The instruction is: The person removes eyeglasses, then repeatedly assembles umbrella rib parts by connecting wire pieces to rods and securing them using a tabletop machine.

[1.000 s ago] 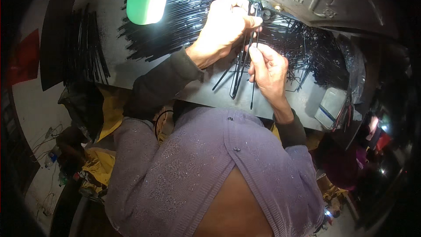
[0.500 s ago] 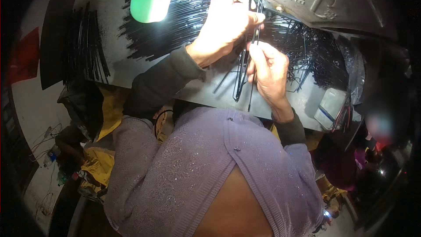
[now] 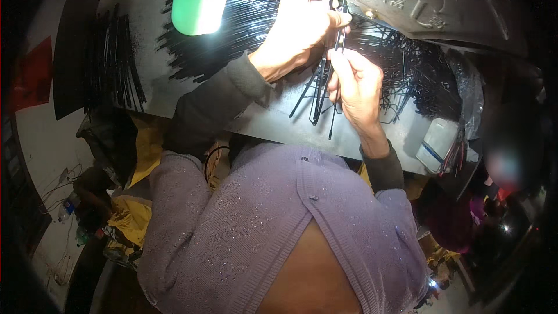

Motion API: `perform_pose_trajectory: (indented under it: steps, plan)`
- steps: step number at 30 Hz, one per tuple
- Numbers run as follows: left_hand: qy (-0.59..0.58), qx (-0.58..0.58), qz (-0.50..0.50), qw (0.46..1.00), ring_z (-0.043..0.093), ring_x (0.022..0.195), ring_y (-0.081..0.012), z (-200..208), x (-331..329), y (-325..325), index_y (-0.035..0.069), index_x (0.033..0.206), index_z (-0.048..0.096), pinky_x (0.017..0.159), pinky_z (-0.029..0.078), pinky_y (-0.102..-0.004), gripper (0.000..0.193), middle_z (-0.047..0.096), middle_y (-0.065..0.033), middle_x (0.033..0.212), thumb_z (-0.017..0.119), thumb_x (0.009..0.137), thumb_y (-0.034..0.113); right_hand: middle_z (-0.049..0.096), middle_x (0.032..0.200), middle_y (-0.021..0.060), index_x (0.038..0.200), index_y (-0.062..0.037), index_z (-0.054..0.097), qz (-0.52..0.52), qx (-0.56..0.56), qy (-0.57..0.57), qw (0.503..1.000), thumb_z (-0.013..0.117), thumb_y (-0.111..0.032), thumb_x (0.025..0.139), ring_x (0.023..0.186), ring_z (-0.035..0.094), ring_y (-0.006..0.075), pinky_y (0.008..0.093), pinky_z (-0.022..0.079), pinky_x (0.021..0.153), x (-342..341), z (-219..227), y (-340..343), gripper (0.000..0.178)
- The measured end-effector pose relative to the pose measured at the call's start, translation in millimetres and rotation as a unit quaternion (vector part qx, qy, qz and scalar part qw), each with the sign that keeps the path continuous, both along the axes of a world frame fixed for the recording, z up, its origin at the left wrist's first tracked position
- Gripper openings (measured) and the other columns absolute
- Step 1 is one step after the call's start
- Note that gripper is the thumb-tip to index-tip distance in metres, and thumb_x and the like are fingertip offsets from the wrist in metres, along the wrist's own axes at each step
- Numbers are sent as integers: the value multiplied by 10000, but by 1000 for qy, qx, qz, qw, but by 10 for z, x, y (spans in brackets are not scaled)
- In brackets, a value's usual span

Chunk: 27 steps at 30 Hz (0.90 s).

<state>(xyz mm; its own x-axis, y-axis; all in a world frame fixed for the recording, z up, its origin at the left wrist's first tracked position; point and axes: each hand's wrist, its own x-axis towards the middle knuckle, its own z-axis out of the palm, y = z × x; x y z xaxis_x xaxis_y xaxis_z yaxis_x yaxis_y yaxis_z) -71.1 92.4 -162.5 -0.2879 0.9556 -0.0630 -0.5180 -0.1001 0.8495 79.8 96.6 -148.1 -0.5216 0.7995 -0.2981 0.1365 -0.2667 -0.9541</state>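
My left hand [image 3: 299, 26] is closed around several thin black rods [image 3: 318, 90], which hang down over the front of the metal table. Just below and to the right of it, my right hand [image 3: 357, 84] pinches a single thin black rod [image 3: 332, 117] between thumb and forefinger. The upper end of that rod reaches up to the fingers of my left hand. To the left, behind my left hand, lies a wide heap of straight black rods [image 3: 215, 46]. Behind my right hand is a tangled pile of thin black pieces [image 3: 401, 61]. Glare washes out part of my left hand.
A green lamp shade [image 3: 200, 0] hangs at the upper left, and an embossed metal guard [image 3: 453, 6] covers the upper right. A smaller bundle of black rods [image 3: 113, 61] lies at the far left. A pale plastic box [image 3: 437, 142] sits at the table's right front edge.
My right hand has shifted slightly upward, and the rod in it has risen a little. The rods in my left hand have also moved up slightly and fanned apart.
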Motion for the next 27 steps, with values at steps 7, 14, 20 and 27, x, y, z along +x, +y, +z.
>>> perform_pose_trajectory:
  steps: [7, 14, 20, 27]
  plan:
    - [-41, 14, -22, 999, 652, 665, -181, -93, -38, 1, -47, 896, 618, 601, 541, -270, 119, 655, -111, 788, 608, 778, -38, 530, 544, 11, 934, 25, 634, 16, -73, 60, 995, 569, -150, 920, 416, 475, 55, 193, 391, 402, 18, 40, 0, 187]
    - [-56, 9, -29, 998, 645, 639, -193, -90, -11, 36, -2, 808, 588, 514, 524, -265, 35, 646, -125, 782, 582, 798, -35, 530, 547, 23, 942, 22, 616, 9, -166, 121, 979, 541, -177, 940, 421, 477, 82, 213, 389, 411, 0, 44, -33, 213]
    - [-163, -51, -53, 984, 595, 637, -125, 327, -84, -89, 0, 1040, 574, 559, 504, -235, 191, 610, -58, 794, 588, 850, 12, 604, 626, 72, 932, 45, 630, 28, -42, 103, 993, 512, -218, 951, 490, 555, 105, 218, 459, 459, -22, 102, 82, 290]
    - [437, -178, 152, 869, 623, 903, -197, 270, -1608, -1064, -22, 1097, 598, 790, 467, -299, 276, 665, -115, 943, 598, 853, 107, 602, 670, 2, 860, -19, 685, 99, 281, -119, 947, 690, -59, 809, 541, 527, 41, 184, 409, 463, 422, 128, 190, 65]
